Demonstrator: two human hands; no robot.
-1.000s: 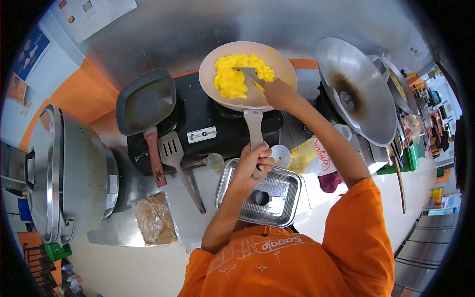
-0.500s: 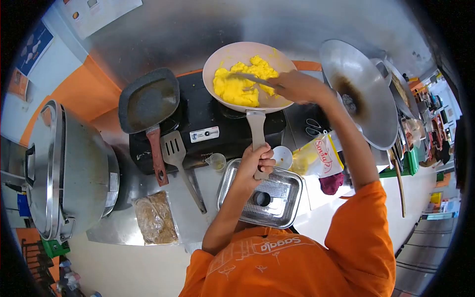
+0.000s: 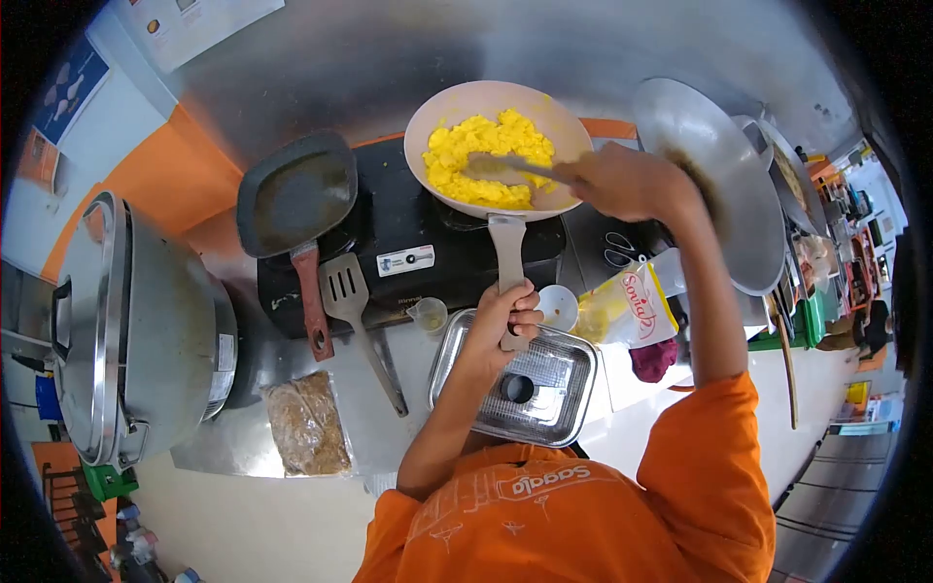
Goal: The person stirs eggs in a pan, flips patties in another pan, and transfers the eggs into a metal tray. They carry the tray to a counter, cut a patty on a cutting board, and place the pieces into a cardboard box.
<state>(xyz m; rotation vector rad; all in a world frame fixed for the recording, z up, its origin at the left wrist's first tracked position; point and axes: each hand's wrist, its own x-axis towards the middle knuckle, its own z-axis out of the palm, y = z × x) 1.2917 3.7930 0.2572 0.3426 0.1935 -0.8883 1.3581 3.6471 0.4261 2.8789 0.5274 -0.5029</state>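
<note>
My left hand [image 3: 503,321] is closed around the beige handle of a light-coloured frying pan [image 3: 566,124], which sits on the right burner of a black stove [image 3: 398,209]. Soft yellow scrambled eggs [image 3: 452,151] spread over the pan's left and middle. Reaching in from the right, my right hand [image 3: 627,183] grips a spatula [image 3: 523,165]. Its blade is in the eggs and slightly blurred. Below my left hand lies a wire-mesh tray [image 3: 465,413] with a dark ring [image 3: 517,389] in it. A small white bowl [image 3: 557,307] stands beside the handle.
A dark square pan [image 3: 296,194] occupies the left burner, with a slotted turner [image 3: 362,325] near it. Large woks [image 3: 753,204] stand right. A labelled pouch [image 3: 632,309], scissors [image 3: 619,250], a small measuring cup [image 3: 428,314], a bag of brown food [image 3: 306,426] and a big cooker [image 3: 170,321] surround the stove.
The spatula has moved slightly right and down through the eggs, which look more broken up and show pan surface behind the blade. My left hand keeps its hold on the handle.
</note>
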